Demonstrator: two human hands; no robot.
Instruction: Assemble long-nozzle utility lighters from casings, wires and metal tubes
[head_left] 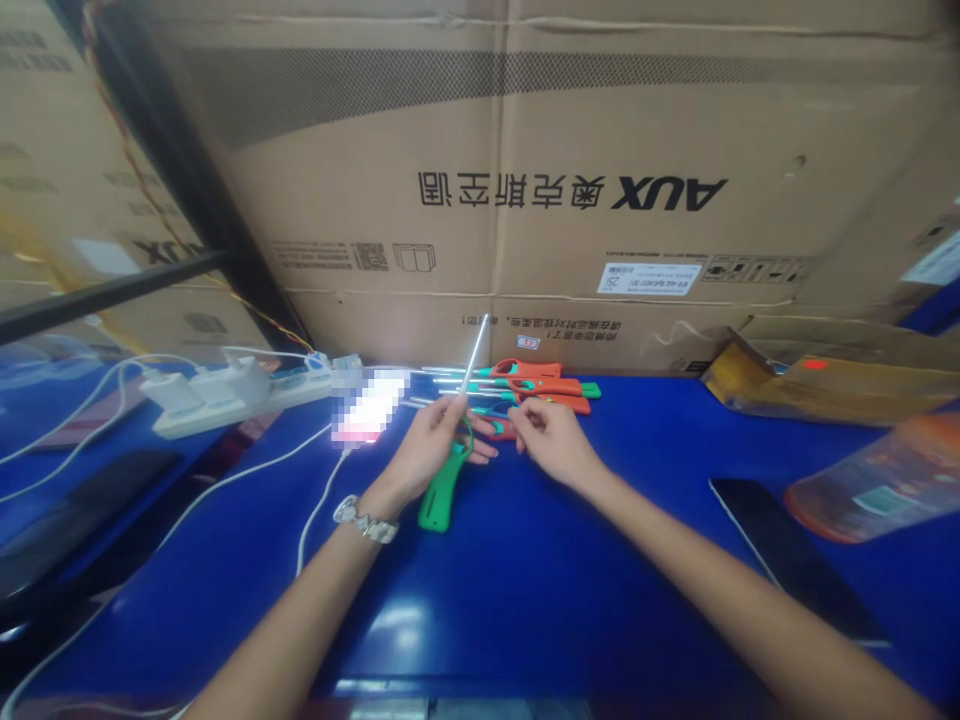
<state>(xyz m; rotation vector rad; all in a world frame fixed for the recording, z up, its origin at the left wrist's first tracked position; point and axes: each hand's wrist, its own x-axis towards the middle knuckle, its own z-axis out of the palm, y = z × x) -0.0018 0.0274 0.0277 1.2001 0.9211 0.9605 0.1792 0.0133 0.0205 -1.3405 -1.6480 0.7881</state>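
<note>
My left hand (pixel 442 445) is closed around a green long-nosed lighter (pixel 441 490), near where its metal tube meets the handle. The tube points up and away, and the green handle hangs below my palm. Beside it, my right hand (pixel 553 438) has its fingers curled in and thumb and forefinger pinched; whatever is between them is hidden or too small to name. A red lighter handle (pixel 500 430) shows between the two hands. Just behind lies a pile of several long-nosed lighters (pixel 559 387), mostly orange-red, their metal tubes pointing left.
A white power strip (pixel 247 400) with plugs and cables lies at left, next to a lit phone (pixel 367 405), blurred out, on a cable. On the right are a dark phone (pixel 795 560), a plastic jar (pixel 885 480) and an open carton (pixel 817 380). Cardboard (pixel 570 120) walls the blue table (pixel 480 600).
</note>
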